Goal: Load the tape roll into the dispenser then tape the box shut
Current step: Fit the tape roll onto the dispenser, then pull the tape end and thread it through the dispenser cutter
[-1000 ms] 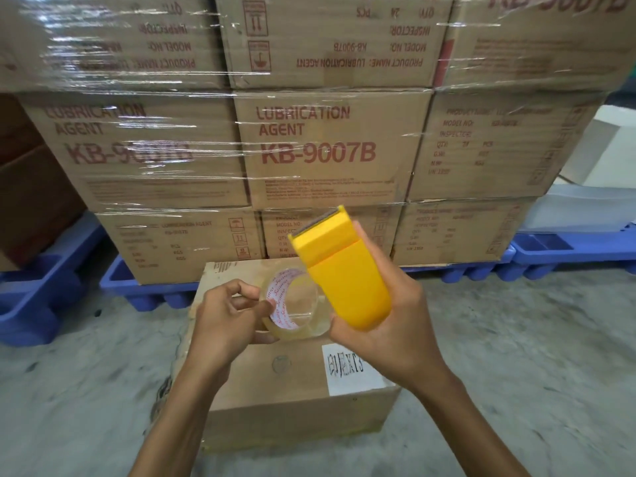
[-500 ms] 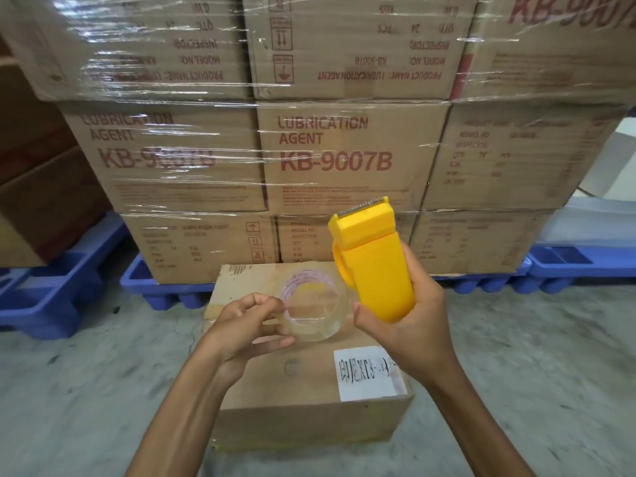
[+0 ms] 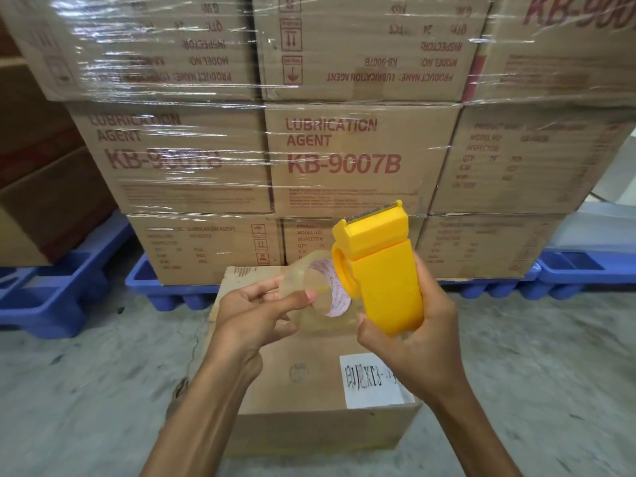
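floor [image 3: 103, 390] concrete | wrapped cartons [image 3: 344, 160] on blue pallets [image 3: 62, 290] | hands: left hand [image 3: 254, 315] gripping tape roll [image 3: 309, 290], right hand [image 3: 413, 342] gripping dispenser [image 3: 382, 270]

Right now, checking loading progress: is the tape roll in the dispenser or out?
Out: the left hand holds the tape roll beside the dispenser, against its hub.

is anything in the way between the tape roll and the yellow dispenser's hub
Nothing visible does. The left hand holds the clear tape roll right beside the round hub of the yellow dispenser, gripped by the right hand. Whether they touch is unclear.
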The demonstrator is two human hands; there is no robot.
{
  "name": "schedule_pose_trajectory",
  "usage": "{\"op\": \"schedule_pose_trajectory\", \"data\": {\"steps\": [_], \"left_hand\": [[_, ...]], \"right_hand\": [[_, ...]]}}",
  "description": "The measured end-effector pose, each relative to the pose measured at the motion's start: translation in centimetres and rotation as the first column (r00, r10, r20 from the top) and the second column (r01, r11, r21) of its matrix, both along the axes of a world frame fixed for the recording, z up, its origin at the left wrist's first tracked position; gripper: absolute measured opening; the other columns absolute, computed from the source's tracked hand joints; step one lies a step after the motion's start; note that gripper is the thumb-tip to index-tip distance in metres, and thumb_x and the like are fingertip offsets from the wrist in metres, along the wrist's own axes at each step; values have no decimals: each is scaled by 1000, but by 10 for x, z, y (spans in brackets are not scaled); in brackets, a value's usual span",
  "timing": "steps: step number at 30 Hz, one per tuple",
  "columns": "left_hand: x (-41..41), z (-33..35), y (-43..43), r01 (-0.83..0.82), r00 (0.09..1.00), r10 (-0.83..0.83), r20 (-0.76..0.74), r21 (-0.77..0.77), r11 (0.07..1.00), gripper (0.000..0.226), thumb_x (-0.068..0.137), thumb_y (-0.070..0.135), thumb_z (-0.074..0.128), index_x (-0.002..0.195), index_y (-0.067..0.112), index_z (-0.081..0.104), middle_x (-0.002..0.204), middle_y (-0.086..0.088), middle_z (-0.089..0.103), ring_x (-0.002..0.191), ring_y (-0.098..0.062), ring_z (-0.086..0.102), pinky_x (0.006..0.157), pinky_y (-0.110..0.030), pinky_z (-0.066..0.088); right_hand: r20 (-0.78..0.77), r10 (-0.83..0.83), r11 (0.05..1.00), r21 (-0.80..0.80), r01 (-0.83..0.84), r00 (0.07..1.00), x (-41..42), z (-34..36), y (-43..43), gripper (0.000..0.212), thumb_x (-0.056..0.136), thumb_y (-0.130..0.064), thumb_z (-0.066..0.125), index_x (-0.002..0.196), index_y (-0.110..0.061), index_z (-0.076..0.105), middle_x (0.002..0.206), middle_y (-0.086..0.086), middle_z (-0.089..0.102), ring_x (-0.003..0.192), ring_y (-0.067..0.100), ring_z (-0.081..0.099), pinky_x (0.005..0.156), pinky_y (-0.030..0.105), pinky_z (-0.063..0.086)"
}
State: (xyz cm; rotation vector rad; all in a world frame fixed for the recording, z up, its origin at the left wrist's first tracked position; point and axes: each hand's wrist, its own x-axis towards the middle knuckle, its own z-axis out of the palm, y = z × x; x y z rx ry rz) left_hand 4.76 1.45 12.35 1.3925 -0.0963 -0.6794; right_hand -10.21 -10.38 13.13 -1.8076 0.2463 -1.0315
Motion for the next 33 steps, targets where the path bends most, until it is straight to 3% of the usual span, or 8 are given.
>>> {"op": "schedule_pose_trajectory", "data": {"steps": [3, 8, 14, 18, 22, 26, 30, 33], "left_hand": [[-5, 9, -6, -8, 1000, 9, 19, -17, 1000, 53, 62, 5, 91, 111, 7, 70, 83, -9, 81, 78, -25, 71, 80, -48, 63], [-3, 11, -2, 38, 999, -35, 30, -87, 996, 47, 72, -3, 85, 116, 8, 72, 106, -14, 80, 95, -24, 79, 76, -36, 65], [-5, -2, -4, 43, 991, -33, 130, -76, 996, 47, 74, -5, 83, 118, 8, 73, 105, -10, 81, 95, -22, 78, 71, -24, 64], [-5, -6, -4, 24, 982, -4, 190, -103, 994, 46, 76, -7, 81, 118, 10, 74, 100, -6, 81, 80, -6, 76, 67, -17, 61], [-8, -5, -5, 18, 982, 5, 187, -117, 993, 44, 78, -9, 78, 117, 12, 74, 92, -1, 79, 72, -1, 73, 69, -17, 61], [-5, 1, -3, 16, 996, 0, 86, -178, 984, 42, 80, -5, 77, 119, 10, 74, 107, -9, 80, 87, -10, 79, 80, -25, 63], [-3, 6, -4, 33, 999, -42, -28, -272, 962, 49, 73, -2, 80, 120, 9, 73, 110, -12, 80, 85, -12, 80, 67, -20, 64], [-6, 6, -4, 40, 998, -53, -32, -313, 949, 57, 64, 4, 81, 120, 7, 72, 108, -11, 81, 83, -12, 80, 66, -20, 63]], "right_hand": [[-44, 40, 998, 41, -39, 998, 8, -4, 1, 66, 68, -30, 80, 129, -24, 57, 94, -12, 67, 79, 13, 68, 58, 17, 53], [-71, 52, 969, 245, -33, 996, 14, -13, -10, 49, 71, -17, 78, 116, -30, 64, 96, -3, 72, 84, 12, 71, 63, 24, 58], [-127, 27, 926, 378, 23, 992, 17, -28, -13, 57, 69, -21, 78, 124, -23, 63, 103, 5, 73, 87, 12, 72, 64, 23, 58], [-146, 60, 907, 420, 8, 987, 20, -25, -15, 54, 68, -24, 76, 121, -24, 65, 102, 5, 74, 86, 13, 72, 65, 22, 57], [-190, 88, 907, 421, 0, 978, 26, -21, -18, 47, 69, -24, 75, 114, -25, 67, 100, 8, 73, 84, 16, 71, 66, 26, 59], [-190, 110, 934, 355, -36, 976, 27, -20, -17, 44, 69, -22, 76, 111, -27, 65, 103, 15, 68, 83, 17, 70, 65, 25, 57], [-195, 147, 970, 222, -102, 970, 26, -23, -12, 60, 66, -35, 79, 123, -35, 59, 104, 4, 68, 91, 11, 69, 71, 25, 59], [-119, 151, 962, 245, -118, 981, 25, -23, -9, 49, 66, -32, 77, 112, -44, 64, 99, 0, 70, 90, 14, 70, 70, 27, 60]]}}
